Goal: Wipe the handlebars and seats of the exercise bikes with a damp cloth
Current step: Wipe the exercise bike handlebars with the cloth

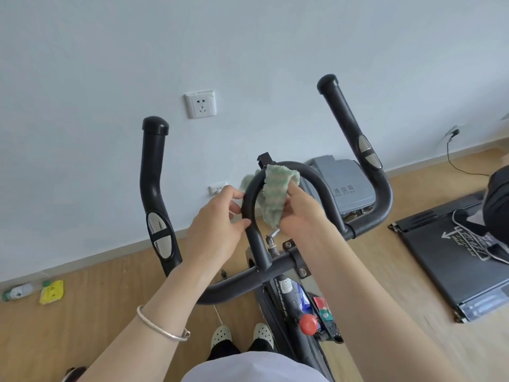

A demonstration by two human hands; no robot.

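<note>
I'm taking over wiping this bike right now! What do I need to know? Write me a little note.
Hands: the left hand pinches one end of the green cloth, thumb against the centre loop. The right hand grips the other end.
Things: the cloth is draped over the top of the loop.
Done: cannot tell which parts are already wiped.
Left: likely finish the loop, then the left grip, the right grip and the seat, which is out of view.
</note>
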